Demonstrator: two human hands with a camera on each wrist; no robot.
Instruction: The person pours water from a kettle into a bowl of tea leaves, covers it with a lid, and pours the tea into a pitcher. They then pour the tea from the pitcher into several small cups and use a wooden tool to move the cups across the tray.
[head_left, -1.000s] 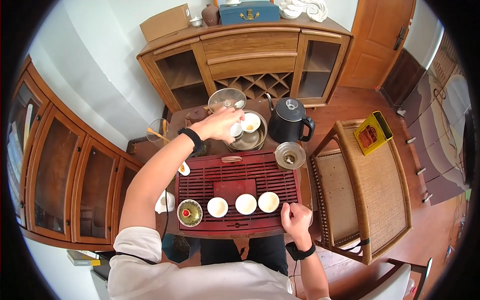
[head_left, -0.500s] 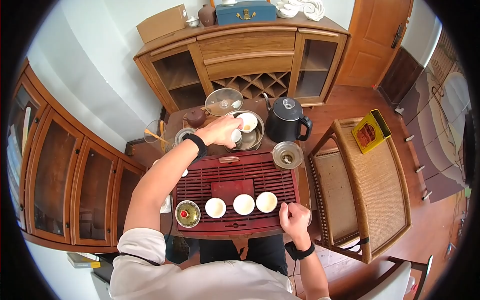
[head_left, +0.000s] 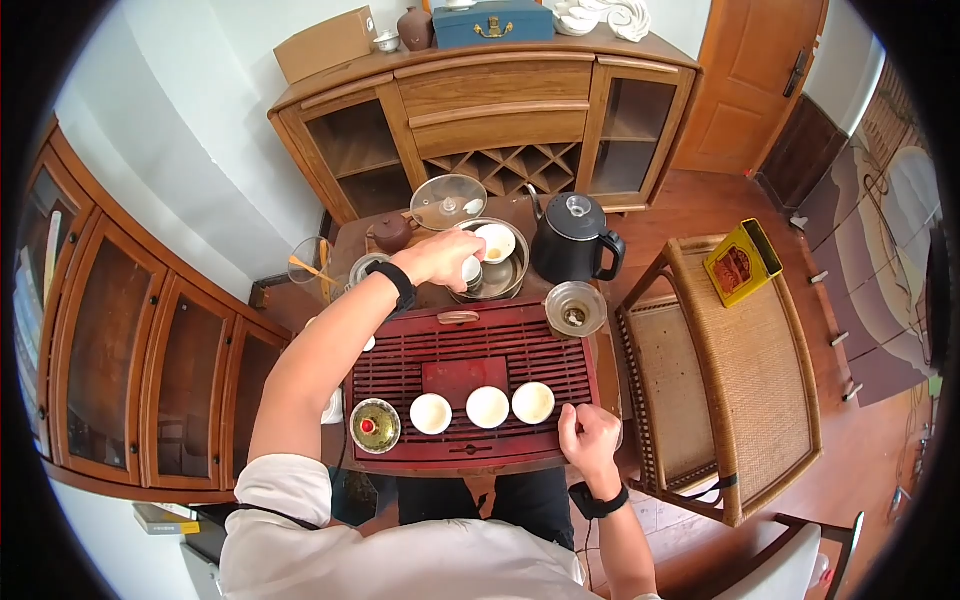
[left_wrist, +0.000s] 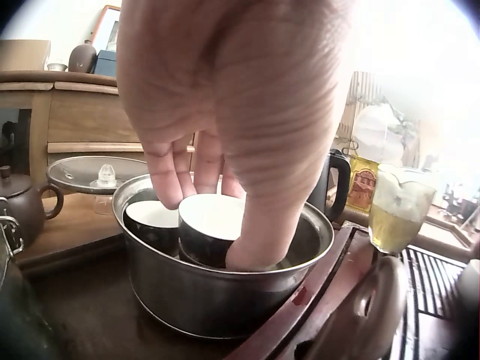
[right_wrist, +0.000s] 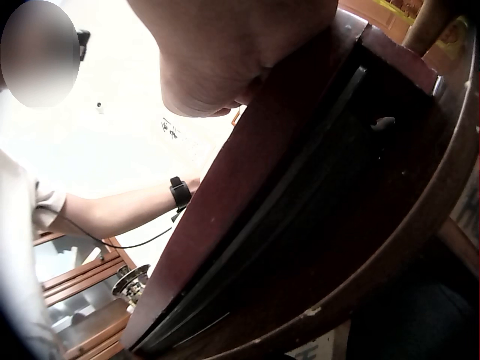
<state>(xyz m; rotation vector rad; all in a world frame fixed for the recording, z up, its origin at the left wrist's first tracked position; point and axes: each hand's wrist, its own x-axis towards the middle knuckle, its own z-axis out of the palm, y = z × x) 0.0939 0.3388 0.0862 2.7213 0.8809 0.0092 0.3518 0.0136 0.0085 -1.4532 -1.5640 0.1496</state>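
Note:
My left hand (head_left: 447, 257) reaches over the tea tray (head_left: 465, 376) into a metal pot (left_wrist: 202, 300). Its thumb and fingers pinch a small teacup (left_wrist: 212, 217), white inside and dark outside, standing in the pot. Beside that cup sits another teacup (left_wrist: 154, 216), shown white from above. My right hand (head_left: 594, 438) rests curled on the tray's right front edge, holding nothing. Along the tray's front stand three white-lined cups, the left cup (head_left: 431, 414), middle cup (head_left: 488, 408) and right cup (head_left: 533, 404). A patterned bowl (head_left: 375, 427) holds yellowish liquid and something red.
A black kettle (head_left: 572, 245) stands right of the pot, near a glass pitcher (left_wrist: 401, 217) of pale yellow liquid. Behind are a glass lid (head_left: 448, 203) and a brown teapot (head_left: 392, 234). A yellow tin (head_left: 742, 268) stands on rattan furniture (head_left: 770, 370) at the right.
The head view has shifted slightly. My left hand has drawn back a little from the glass lid and stays at the cup in the pot. My right hand has not moved.

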